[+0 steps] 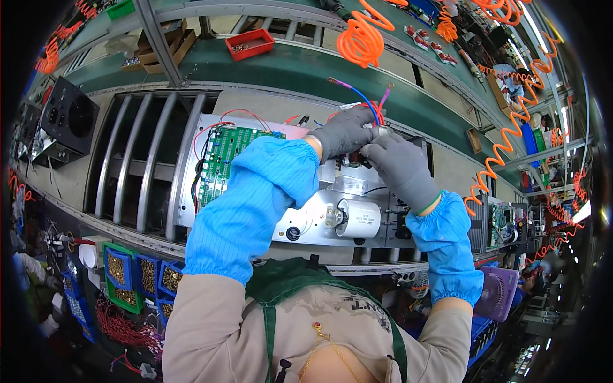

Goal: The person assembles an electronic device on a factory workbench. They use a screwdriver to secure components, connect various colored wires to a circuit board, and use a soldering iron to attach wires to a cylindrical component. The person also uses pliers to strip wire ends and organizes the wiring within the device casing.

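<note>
Both my hands wear grey gloves and meet over the far side of a metal chassis plate (303,235). My left hand (348,132) is closed around the lower part of a bundle of thick cables (364,96), blue, purple and red, with lugs on the free ends. My right hand (401,167) comes in from the right, fingers pinched at the foot of the bundle; what lies between its fingertips is hidden. On the plate, a green circuit board (225,159) lies left of my hands, and a white cylindrical capacitor (361,219) sits nearer me.
The plate rests on a roller conveyor (148,163). A black metal case (70,118) stands at left. Beyond are a red tray (249,45) and coiled orange air hoses (361,43). Blue bins of small metal parts (148,276) and a purple fan (498,293) are on the near side.
</note>
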Motion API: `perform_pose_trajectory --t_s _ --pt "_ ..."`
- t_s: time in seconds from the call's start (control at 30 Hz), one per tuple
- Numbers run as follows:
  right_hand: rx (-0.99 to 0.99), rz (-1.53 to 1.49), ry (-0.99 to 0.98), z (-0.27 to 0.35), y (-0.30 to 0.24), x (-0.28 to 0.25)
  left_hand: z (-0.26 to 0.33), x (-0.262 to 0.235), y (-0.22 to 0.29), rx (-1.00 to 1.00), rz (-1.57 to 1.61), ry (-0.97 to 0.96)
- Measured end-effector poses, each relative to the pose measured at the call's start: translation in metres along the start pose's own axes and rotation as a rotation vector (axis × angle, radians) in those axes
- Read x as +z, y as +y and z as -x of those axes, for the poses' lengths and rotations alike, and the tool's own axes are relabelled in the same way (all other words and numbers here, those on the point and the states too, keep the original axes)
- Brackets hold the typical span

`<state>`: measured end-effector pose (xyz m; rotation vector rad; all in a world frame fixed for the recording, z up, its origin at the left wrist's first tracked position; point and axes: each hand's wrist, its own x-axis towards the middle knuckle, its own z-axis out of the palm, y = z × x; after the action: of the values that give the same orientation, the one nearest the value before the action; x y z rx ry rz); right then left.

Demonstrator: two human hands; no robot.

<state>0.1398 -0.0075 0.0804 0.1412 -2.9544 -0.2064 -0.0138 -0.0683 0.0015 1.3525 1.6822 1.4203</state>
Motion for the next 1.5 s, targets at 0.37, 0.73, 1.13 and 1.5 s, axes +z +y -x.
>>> perform_pose_trajectory --t_s 0.37,0.73,1.13,1.5 --pt "0.042 0.2 -0.105 -0.01 -0.027 0.003 0.003 -0.003 0.004 0.024 -0.191 0.006" --pt "0.163 0.027 0.051 -0.002 -0.019 0.015 0.002 -0.002 0.01 -0.04 -0.132 0.027" --pt "0.153 0.054 0.28 0.054 -0.045 -0.058 0.0 0.003 -0.006 -0.013 0.082 0.034" --pt "1.431 -0.642 -0.561 0.407 -0.154 0.189 0.013 0.008 0.026 -0.272 0.335 0.065"
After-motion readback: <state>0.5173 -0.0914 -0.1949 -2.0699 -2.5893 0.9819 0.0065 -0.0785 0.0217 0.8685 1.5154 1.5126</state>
